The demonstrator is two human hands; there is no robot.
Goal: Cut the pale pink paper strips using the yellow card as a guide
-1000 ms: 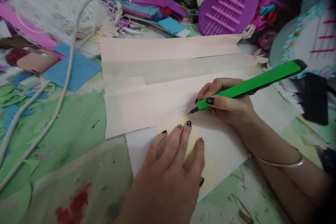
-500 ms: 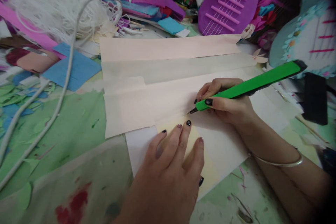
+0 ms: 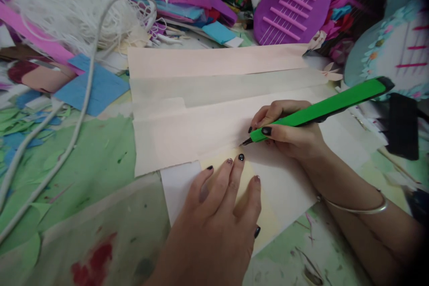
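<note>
My left hand [image 3: 217,214] lies flat with fingers spread on a pale yellow and white sheet [image 3: 288,187], pressing it down. My right hand [image 3: 291,132] is closed around a green utility knife [image 3: 321,107], whose dark tip touches the paper just above my left fingertips. Under the tip lies a pale pink folded paper sheet [image 3: 187,136]. More cream and pink paper strips [image 3: 214,60] lie behind it.
A white cord [image 3: 80,94] runs down the left over green paper [image 3: 97,161]. White fringe [image 3: 67,13], blue paper [image 3: 97,87] and purple foam pieces [image 3: 291,13] crowd the back. A black object [image 3: 402,125] sits at the right.
The knife tip has crept slightly left along the paper. My left hand has stayed in place.
</note>
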